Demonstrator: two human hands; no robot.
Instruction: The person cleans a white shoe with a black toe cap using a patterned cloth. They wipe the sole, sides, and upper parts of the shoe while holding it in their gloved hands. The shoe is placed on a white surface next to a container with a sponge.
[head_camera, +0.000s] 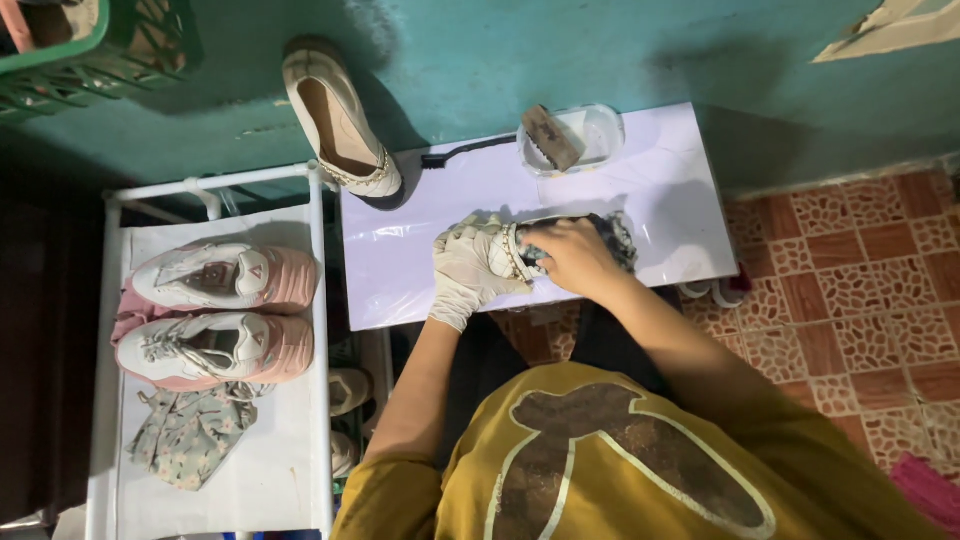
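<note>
While a green basket (70, 50) sits at the upper left of the frame, a white rack (318, 300) below it carries a pair of pink and white sneakers (215, 310) and a floral cloth (190, 435). Right of these, a beige flat shoe (340, 115) leans at the counter (420, 270) edge. At centre, the gloved left hand (472, 270) clamps a second flat shoe (505, 245), likely light and pliable, best held round its sides, while the bare right hand (570, 255) presses a dark cloth (615, 235) to it. Behind stands a clear tub (595, 135) with a brush (550, 135); no labels show.
</note>
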